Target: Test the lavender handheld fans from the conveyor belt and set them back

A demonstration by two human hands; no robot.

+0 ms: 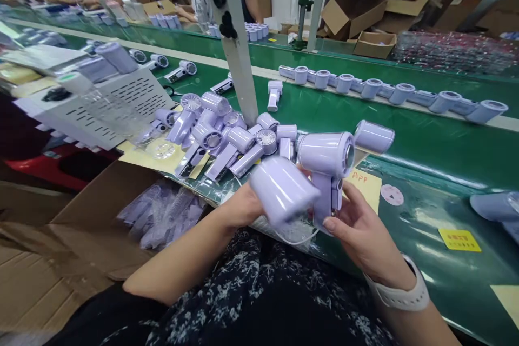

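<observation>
Glossy green worktop just beyond both hands; cartons far past the right fingers. Right hand: fingers closed round a lilac fan. Left hand: I cannot tell its grip behind a blurred lilac housing. Past it: heaped fans, obstructing grey post.

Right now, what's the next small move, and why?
Probably ease the left hand and the blurred purple piece beside it away from the upright fan: the right hand holds that fan, and the piece overlaps it in view.
</observation>
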